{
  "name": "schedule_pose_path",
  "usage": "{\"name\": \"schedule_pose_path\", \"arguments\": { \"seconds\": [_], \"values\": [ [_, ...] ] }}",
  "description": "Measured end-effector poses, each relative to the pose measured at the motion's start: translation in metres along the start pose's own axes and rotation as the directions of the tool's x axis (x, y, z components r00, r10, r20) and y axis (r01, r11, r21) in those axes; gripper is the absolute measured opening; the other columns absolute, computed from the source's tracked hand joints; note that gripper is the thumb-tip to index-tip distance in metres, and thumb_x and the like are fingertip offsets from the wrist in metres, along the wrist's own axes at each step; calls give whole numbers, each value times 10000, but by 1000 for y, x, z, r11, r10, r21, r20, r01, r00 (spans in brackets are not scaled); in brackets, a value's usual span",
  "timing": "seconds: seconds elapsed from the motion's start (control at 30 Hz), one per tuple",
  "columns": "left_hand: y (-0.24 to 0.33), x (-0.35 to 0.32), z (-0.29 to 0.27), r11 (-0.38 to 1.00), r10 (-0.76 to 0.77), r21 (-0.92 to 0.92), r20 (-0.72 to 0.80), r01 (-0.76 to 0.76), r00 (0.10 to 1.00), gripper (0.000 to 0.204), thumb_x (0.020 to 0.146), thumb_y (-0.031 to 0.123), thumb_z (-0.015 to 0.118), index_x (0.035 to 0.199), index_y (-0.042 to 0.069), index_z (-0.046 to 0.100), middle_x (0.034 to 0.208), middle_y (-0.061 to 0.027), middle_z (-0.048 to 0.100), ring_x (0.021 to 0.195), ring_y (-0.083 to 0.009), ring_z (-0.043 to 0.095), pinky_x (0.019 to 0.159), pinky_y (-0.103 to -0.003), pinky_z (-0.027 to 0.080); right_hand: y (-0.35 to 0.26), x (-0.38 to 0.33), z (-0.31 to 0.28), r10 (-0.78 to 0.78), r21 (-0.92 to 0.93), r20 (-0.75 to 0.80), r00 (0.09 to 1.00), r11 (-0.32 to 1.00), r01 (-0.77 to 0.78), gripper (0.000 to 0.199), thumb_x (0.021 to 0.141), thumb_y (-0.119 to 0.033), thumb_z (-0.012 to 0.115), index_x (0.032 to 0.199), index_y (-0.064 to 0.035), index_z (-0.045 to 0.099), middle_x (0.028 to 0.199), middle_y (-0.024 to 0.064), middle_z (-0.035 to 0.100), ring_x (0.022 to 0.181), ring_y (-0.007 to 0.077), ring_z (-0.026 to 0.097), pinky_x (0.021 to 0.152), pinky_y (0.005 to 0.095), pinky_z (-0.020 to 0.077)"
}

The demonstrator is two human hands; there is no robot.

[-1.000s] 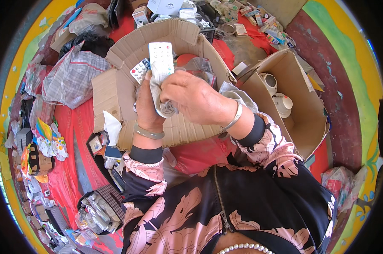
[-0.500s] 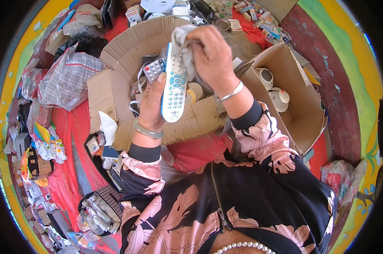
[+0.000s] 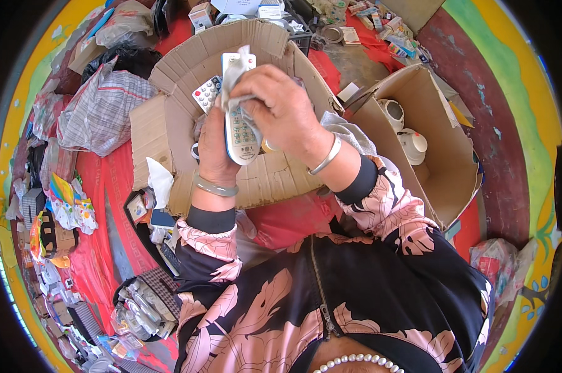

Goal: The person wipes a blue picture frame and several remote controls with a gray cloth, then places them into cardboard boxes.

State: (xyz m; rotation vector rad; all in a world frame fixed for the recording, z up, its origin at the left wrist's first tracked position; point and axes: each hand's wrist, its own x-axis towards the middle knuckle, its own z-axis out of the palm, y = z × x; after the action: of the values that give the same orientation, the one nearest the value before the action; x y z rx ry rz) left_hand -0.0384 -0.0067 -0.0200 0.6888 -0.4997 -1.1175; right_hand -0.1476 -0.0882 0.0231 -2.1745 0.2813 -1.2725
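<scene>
My left hand (image 3: pixel 214 148) is closed round a long white remote control (image 3: pixel 240 149) with blue-green buttons and blue edging, held over an open cardboard box (image 3: pixel 281 179). A smaller white remote control (image 3: pixel 205 94) with grey buttons and one red one sticks out beside it and seems to be in the same hand. My right hand (image 3: pixel 282 107) pinches a greyish-white cloth (image 3: pixel 233 76), which lies across the upper half of the long remote. The cloth and my fingers hide part of its buttons. Much of what lies in the box is hidden behind my hands.
To the right stands a second cardboard box (image 3: pixel 445 186) with white rounded objects (image 3: pixel 412 146) in it. A checked bag (image 3: pixel 104 109) sits at the left. Near my left arm is a container of white devices (image 3: pixel 145 308). Small packages (image 3: pixel 396 40) lie at the far right.
My left hand has moved slightly left with both remotes. My right hand has come left and down, drawing the cloth from beside the long remote's top across its face.
</scene>
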Motion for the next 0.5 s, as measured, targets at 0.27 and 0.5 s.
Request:
{"name": "schedule_pose_path", "arguments": {
  "seconds": [0.27, 0.5],
  "values": [
    [-2, 1, -8, 999, 48, -19, 18, -48, 999, 499, 941, 411, 421, 1294, 58, 421, 1219, -87, 526, 1096, -210, 535, 914, -351, 454, -8, 1, -14, -105, 47, 256, 961, 994, 96, 175, 695, 59, 600, 836, -43, 604, 852, 105, 580, 824, 314, 560, 701, 368, 471],
    [11, 0, 11, 999, 15, -28, -14, -16, 1000, 399, 934, 356, 433, 1128, 23, 533, 916, -102, 630, 757, -171, 621, 671, -279, 509, 9, 6, -46, 50, -237, 381, 923, 970, 45, 160, 694, 25, 590, 839, -34, 617, 777, 108, 569, 769, 306, 564, 675, 364, 472]
  ]
}}
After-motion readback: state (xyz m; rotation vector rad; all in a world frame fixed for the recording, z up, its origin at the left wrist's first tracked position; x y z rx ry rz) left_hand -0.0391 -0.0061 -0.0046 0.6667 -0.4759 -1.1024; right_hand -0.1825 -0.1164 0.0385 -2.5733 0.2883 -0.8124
